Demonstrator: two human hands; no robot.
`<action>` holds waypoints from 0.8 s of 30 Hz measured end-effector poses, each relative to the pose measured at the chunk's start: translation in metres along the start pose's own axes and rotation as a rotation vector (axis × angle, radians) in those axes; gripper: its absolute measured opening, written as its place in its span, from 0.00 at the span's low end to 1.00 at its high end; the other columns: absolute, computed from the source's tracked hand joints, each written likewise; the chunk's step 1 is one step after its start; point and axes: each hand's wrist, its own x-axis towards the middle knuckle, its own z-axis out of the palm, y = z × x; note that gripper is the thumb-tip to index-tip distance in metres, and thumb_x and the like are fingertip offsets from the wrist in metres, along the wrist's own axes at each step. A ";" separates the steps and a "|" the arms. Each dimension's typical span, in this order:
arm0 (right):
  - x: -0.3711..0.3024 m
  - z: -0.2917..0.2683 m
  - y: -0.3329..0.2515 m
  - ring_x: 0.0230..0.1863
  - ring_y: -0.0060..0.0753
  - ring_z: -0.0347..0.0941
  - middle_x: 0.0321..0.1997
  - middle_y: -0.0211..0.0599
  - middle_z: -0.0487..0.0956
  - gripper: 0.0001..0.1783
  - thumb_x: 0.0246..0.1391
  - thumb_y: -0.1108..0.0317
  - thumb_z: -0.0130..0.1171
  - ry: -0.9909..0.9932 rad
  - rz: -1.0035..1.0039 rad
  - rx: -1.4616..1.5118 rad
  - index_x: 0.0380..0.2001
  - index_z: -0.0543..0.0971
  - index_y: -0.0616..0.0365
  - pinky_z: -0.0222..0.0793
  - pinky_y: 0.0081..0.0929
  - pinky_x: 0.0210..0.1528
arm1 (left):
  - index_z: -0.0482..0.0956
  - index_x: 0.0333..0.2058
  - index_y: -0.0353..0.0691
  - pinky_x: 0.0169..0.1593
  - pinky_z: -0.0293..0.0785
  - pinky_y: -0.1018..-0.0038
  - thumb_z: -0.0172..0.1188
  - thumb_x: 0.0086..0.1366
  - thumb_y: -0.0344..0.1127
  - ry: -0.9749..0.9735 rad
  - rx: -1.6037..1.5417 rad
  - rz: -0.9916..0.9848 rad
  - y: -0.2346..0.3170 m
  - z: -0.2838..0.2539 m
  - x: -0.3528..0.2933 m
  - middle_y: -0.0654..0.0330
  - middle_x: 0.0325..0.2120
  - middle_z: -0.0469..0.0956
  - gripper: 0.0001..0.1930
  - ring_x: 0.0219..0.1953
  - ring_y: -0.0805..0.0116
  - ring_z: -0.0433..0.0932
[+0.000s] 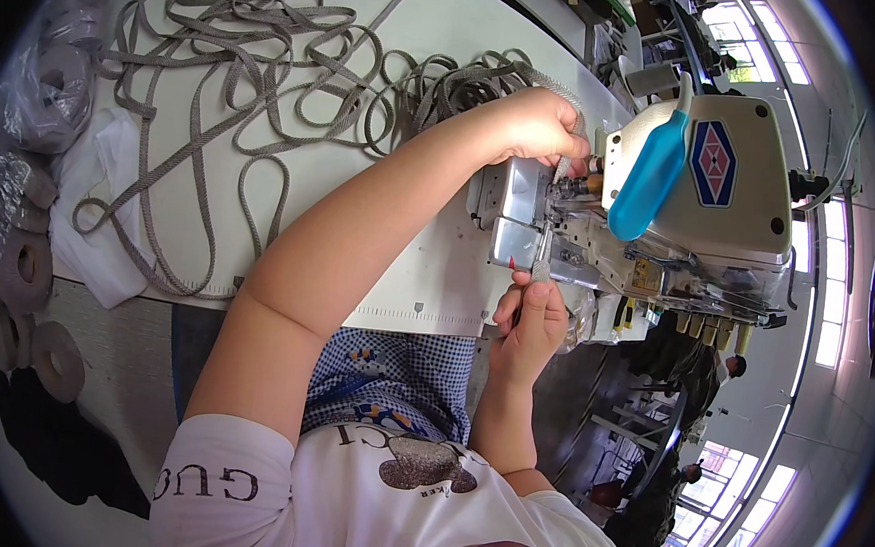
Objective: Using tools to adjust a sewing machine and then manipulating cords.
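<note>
A long grey woven drawcord [459, 92] lies in loose loops over the white table. One stretch of it runs through the needle area of a beige sewing machine [766, 218]. Beyond the machine's metal plate [516, 243], my left hand [538, 129] is closed with its fingertips pinching the cord. On the near side of the plate, my right hand [533, 319] pinches the same cord between thumb and fingers. The needle itself is too small to make out.
A blue oval piece with a pale tip [654, 176] is fixed against the machine's front. At the left are a white cloth [111, 213], plastic-wrapped rolls [64, 80] and black fabric [57, 441]. A ruler strip [415, 315] lines the table's near edge.
</note>
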 end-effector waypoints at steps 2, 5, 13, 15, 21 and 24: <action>0.000 0.000 0.001 0.12 0.12 0.52 0.13 0.30 0.68 0.15 0.60 0.61 0.45 -0.003 -0.003 0.004 0.31 0.73 0.63 0.46 0.08 0.16 | 0.76 0.30 0.33 0.34 0.74 0.78 0.57 0.57 0.31 -0.005 -0.013 -0.005 0.000 0.000 0.000 0.57 0.25 0.79 0.06 0.28 0.71 0.79; 0.000 0.001 0.000 0.12 0.12 0.52 0.13 0.30 0.68 0.15 0.60 0.62 0.44 -0.005 -0.010 0.006 0.31 0.74 0.63 0.46 0.08 0.16 | 0.76 0.31 0.33 0.34 0.74 0.78 0.57 0.57 0.31 -0.016 -0.038 -0.014 0.001 0.000 -0.001 0.57 0.26 0.79 0.07 0.28 0.71 0.79; 0.000 0.002 0.000 0.12 0.12 0.53 0.12 0.30 0.67 0.15 0.60 0.62 0.44 -0.005 -0.026 0.012 0.32 0.74 0.64 0.47 0.08 0.17 | 0.75 0.33 0.33 0.34 0.74 0.77 0.57 0.58 0.31 -0.024 -0.085 -0.027 -0.002 0.001 0.001 0.56 0.27 0.79 0.08 0.28 0.71 0.79; 0.000 0.002 0.000 0.12 0.12 0.53 0.12 0.31 0.67 0.15 0.60 0.62 0.44 -0.004 -0.026 0.013 0.32 0.74 0.64 0.47 0.08 0.17 | 0.75 0.33 0.33 0.34 0.74 0.77 0.57 0.58 0.31 -0.018 -0.070 -0.030 0.001 0.001 -0.001 0.56 0.27 0.79 0.08 0.29 0.70 0.79; 0.000 0.001 0.001 0.13 0.12 0.53 0.12 0.31 0.67 0.16 0.60 0.61 0.45 -0.008 -0.029 0.020 0.32 0.74 0.64 0.47 0.09 0.17 | 0.76 0.36 0.38 0.42 0.69 0.79 0.54 0.60 0.38 -0.064 -0.020 -0.069 0.002 -0.001 -0.002 0.62 0.30 0.78 0.10 0.34 0.75 0.75; 0.000 0.001 0.001 0.13 0.12 0.53 0.12 0.31 0.67 0.16 0.60 0.61 0.45 -0.007 -0.028 0.021 0.32 0.74 0.64 0.47 0.09 0.17 | 0.77 0.35 0.38 0.41 0.70 0.78 0.54 0.59 0.37 -0.053 -0.003 -0.054 0.002 -0.001 -0.002 0.62 0.30 0.79 0.10 0.33 0.76 0.75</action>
